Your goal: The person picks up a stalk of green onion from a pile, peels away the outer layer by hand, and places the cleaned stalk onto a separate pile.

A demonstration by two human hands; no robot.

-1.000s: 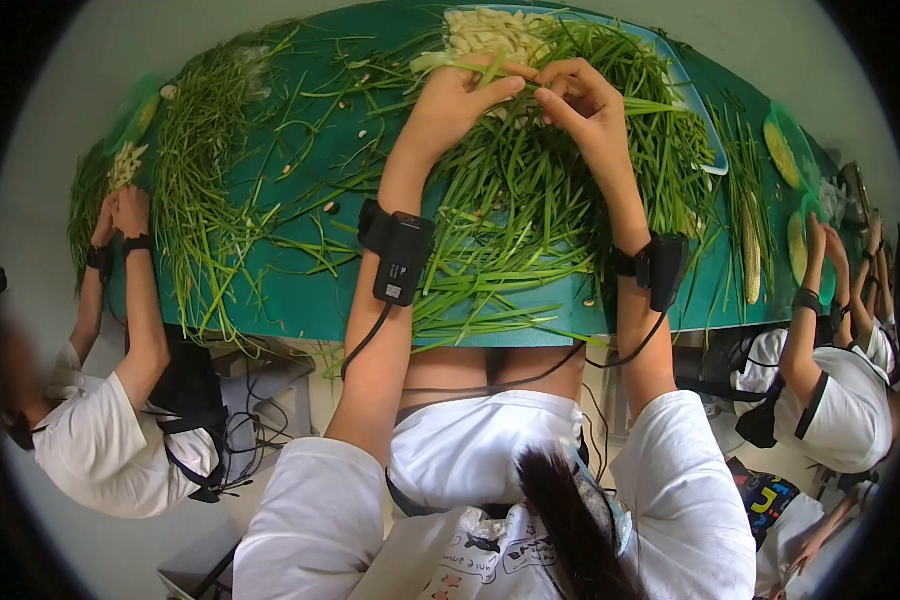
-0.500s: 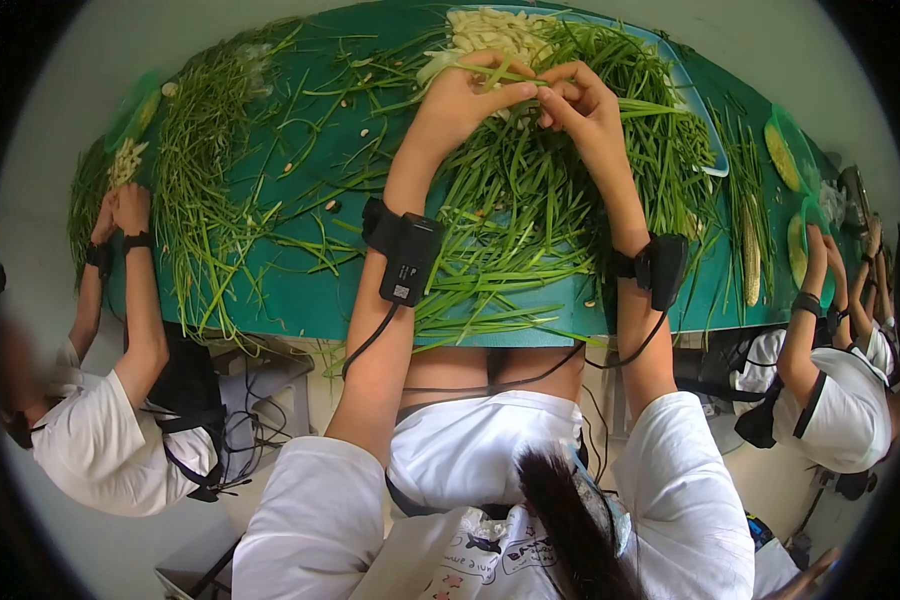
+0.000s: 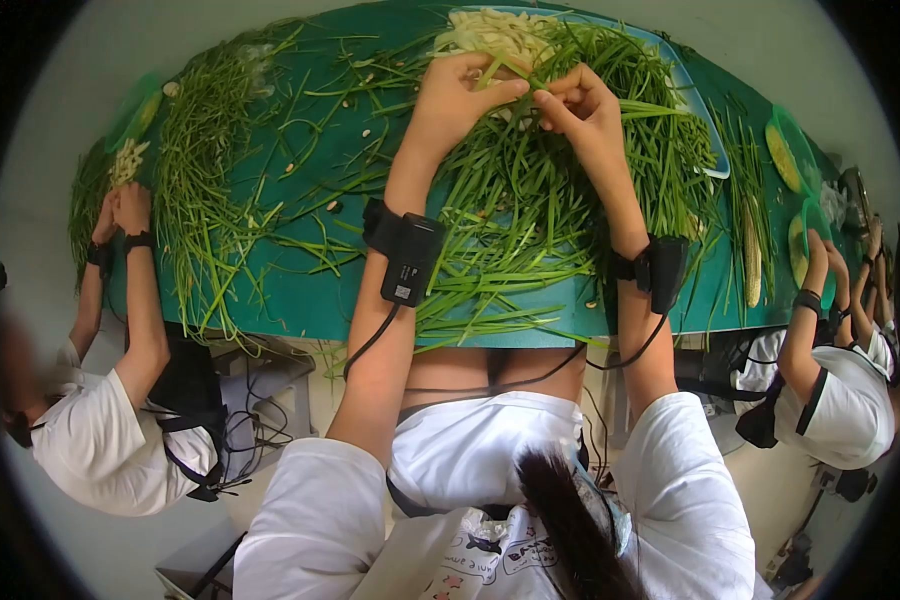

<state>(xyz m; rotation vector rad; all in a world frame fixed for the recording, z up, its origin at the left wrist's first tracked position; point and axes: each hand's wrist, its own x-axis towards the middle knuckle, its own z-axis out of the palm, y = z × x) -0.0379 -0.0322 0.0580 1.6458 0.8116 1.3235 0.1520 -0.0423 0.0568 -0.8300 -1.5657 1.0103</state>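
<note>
My left hand (image 3: pixel 462 98) pinches one end of a green stalk (image 3: pixel 532 82) above the table. Close beside it, my right hand (image 3: pixel 582 104) has its thumb and fingers pressed together on the stalk's other part. Under both hands spreads a large pile of long green stalks (image 3: pixel 520 190), some over the table's front edge. Pale, cut pieces (image 3: pixel 495 35) lie just beyond my left hand, on a blue-rimmed tray (image 3: pixel 715 150) partly covered by the greens.
Another heap of stalks (image 3: pixel 195 160) covers the left of the green table (image 3: pixel 320 310). A corncob (image 3: pixel 751 250) and green baskets (image 3: pixel 788 150) are at the right. People in white sleeves work on both sides, one person's hands (image 3: pixel 125 208) at the left.
The stalk between my hands is now bent and more upright near the fingertips. My left fingers have shifted slightly; my right hand stays in nearly the same place.
</note>
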